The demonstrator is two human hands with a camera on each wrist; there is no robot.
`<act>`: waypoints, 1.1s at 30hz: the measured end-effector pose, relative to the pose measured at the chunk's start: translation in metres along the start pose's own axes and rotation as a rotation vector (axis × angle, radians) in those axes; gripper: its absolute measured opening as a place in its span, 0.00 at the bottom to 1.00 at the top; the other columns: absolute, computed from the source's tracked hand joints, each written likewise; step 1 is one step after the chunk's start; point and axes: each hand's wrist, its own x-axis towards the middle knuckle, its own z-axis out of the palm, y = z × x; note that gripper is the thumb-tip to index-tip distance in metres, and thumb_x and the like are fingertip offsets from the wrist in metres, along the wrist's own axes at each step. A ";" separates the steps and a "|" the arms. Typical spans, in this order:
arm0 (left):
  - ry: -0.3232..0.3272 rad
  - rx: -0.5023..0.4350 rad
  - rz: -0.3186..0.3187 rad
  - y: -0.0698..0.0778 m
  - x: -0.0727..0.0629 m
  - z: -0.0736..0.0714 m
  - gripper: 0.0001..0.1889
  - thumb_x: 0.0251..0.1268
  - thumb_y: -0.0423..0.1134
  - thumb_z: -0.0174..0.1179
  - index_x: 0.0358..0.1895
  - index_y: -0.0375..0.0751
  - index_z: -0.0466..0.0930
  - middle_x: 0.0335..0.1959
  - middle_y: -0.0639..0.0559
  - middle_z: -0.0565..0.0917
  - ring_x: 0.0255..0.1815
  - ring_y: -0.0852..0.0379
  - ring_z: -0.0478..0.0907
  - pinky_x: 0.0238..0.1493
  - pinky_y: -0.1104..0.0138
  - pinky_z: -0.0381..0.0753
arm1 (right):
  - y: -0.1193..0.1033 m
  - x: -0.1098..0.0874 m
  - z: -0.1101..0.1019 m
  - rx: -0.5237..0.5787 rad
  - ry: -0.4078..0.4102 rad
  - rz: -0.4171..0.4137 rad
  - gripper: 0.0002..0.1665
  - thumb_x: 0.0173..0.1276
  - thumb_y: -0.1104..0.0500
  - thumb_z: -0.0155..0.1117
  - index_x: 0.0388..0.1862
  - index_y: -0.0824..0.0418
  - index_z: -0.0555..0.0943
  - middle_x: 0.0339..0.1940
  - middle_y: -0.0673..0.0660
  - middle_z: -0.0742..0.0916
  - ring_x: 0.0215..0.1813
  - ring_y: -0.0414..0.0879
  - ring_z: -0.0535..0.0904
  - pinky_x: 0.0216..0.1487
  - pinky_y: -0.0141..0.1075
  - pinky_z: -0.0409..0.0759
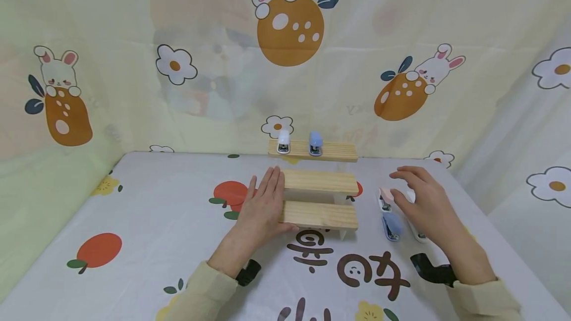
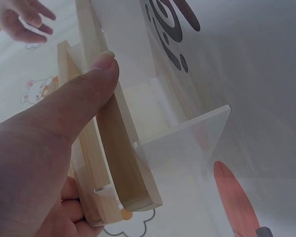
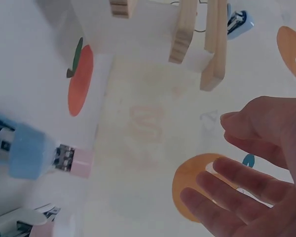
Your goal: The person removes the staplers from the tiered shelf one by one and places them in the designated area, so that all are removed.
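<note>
A three-tier display rack with wooden boards and clear side panels stands mid-table. My left hand holds its left end, the thumb over the lowest board's edge and the other fingers farther back along the boards. A white mini stapler and a blue one stand on the top board. To the rack's right my right hand hovers, fingers loosely bent and apart, with nothing in it. Beneath and beside it lie a pink-and-white stapler, a light-blue stapler and a white stapler, partly hidden by the hand in the head view.
A white patterned cloth covers the table. Behind it hangs a printed curtain, with further curtain walls at left and right. Black straps sit at both wrists.
</note>
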 end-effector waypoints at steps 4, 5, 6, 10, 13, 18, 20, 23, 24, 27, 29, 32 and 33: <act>0.011 0.000 0.005 0.000 0.000 0.001 0.69 0.39 0.68 0.74 0.79 0.33 0.46 0.82 0.41 0.50 0.83 0.46 0.45 0.81 0.46 0.46 | -0.009 0.006 0.002 0.005 0.031 -0.041 0.18 0.63 0.68 0.68 0.53 0.66 0.80 0.61 0.68 0.78 0.60 0.64 0.74 0.52 0.63 0.80; 0.013 0.001 0.005 0.000 0.000 0.001 0.69 0.39 0.68 0.74 0.79 0.33 0.46 0.81 0.41 0.50 0.83 0.46 0.45 0.81 0.46 0.46 | -0.011 0.007 0.002 0.006 0.036 -0.051 0.19 0.62 0.68 0.69 0.53 0.67 0.80 0.60 0.68 0.78 0.59 0.64 0.74 0.51 0.63 0.80; 0.016 0.002 0.006 0.000 0.000 0.001 0.69 0.39 0.68 0.74 0.79 0.32 0.46 0.81 0.41 0.50 0.83 0.46 0.45 0.81 0.46 0.46 | -0.013 0.009 0.002 0.008 0.038 -0.056 0.19 0.62 0.68 0.69 0.53 0.67 0.80 0.60 0.68 0.78 0.59 0.64 0.74 0.51 0.62 0.81; 0.020 0.006 0.006 0.000 0.000 0.001 0.68 0.39 0.69 0.74 0.78 0.32 0.47 0.81 0.41 0.51 0.83 0.46 0.46 0.81 0.47 0.47 | -0.023 0.016 0.001 0.018 0.034 -0.080 0.19 0.62 0.68 0.68 0.53 0.67 0.80 0.60 0.67 0.78 0.58 0.63 0.75 0.52 0.61 0.81; 0.017 0.005 0.003 0.000 0.000 0.001 0.68 0.39 0.69 0.74 0.78 0.33 0.47 0.81 0.42 0.51 0.83 0.46 0.46 0.81 0.47 0.47 | -0.029 0.021 0.001 0.019 0.029 -0.096 0.20 0.63 0.68 0.68 0.54 0.66 0.80 0.60 0.66 0.79 0.58 0.62 0.76 0.53 0.60 0.81; 0.015 -0.004 0.001 0.000 0.000 0.001 0.68 0.39 0.68 0.74 0.79 0.33 0.47 0.81 0.42 0.51 0.83 0.46 0.45 0.81 0.47 0.46 | -0.037 0.030 0.002 0.020 0.026 -0.129 0.20 0.63 0.68 0.68 0.55 0.66 0.80 0.60 0.65 0.79 0.59 0.61 0.76 0.53 0.58 0.82; 0.025 0.000 0.006 0.000 0.000 0.001 0.68 0.39 0.68 0.74 0.78 0.33 0.47 0.81 0.41 0.51 0.83 0.46 0.46 0.81 0.47 0.47 | -0.041 0.033 0.003 0.021 0.021 -0.138 0.21 0.63 0.68 0.68 0.56 0.66 0.79 0.60 0.66 0.78 0.59 0.61 0.76 0.53 0.58 0.82; 0.046 0.013 0.018 -0.001 0.000 0.001 0.68 0.38 0.68 0.75 0.78 0.32 0.48 0.81 0.41 0.53 0.82 0.46 0.48 0.80 0.46 0.49 | -0.046 0.038 0.004 0.022 0.015 -0.146 0.22 0.64 0.69 0.67 0.57 0.67 0.78 0.61 0.66 0.78 0.60 0.61 0.76 0.55 0.58 0.81; 0.051 0.017 0.021 -0.001 -0.001 0.000 0.68 0.38 0.68 0.75 0.78 0.31 0.49 0.81 0.40 0.53 0.82 0.46 0.48 0.80 0.46 0.50 | -0.048 0.039 0.004 0.022 0.012 -0.147 0.22 0.64 0.68 0.67 0.57 0.68 0.78 0.61 0.66 0.78 0.61 0.61 0.75 0.55 0.58 0.81; 0.063 0.025 0.029 -0.001 -0.001 0.000 0.68 0.38 0.68 0.75 0.77 0.31 0.50 0.80 0.40 0.54 0.82 0.46 0.49 0.80 0.46 0.51 | -0.053 0.043 0.006 0.021 0.007 -0.154 0.23 0.64 0.68 0.67 0.58 0.69 0.77 0.61 0.67 0.78 0.61 0.62 0.75 0.57 0.59 0.80; 0.061 0.026 0.029 -0.001 -0.001 0.000 0.68 0.38 0.68 0.75 0.77 0.31 0.49 0.80 0.40 0.54 0.82 0.46 0.49 0.80 0.46 0.51 | -0.056 0.046 0.008 0.024 0.001 -0.159 0.23 0.64 0.68 0.67 0.58 0.69 0.77 0.61 0.67 0.78 0.61 0.62 0.75 0.58 0.59 0.80; 0.061 0.023 0.029 -0.002 -0.001 0.001 0.68 0.39 0.68 0.75 0.77 0.31 0.50 0.80 0.40 0.54 0.82 0.45 0.49 0.80 0.46 0.51 | -0.061 0.051 0.011 0.031 -0.007 -0.176 0.24 0.64 0.68 0.67 0.59 0.70 0.76 0.61 0.67 0.78 0.61 0.62 0.75 0.60 0.59 0.79; 0.060 0.020 0.028 -0.002 -0.001 0.001 0.68 0.39 0.68 0.75 0.77 0.31 0.49 0.80 0.40 0.54 0.82 0.45 0.49 0.80 0.46 0.50 | -0.062 0.052 0.013 0.034 -0.010 -0.181 0.24 0.64 0.68 0.67 0.59 0.70 0.76 0.61 0.67 0.78 0.61 0.62 0.75 0.60 0.59 0.78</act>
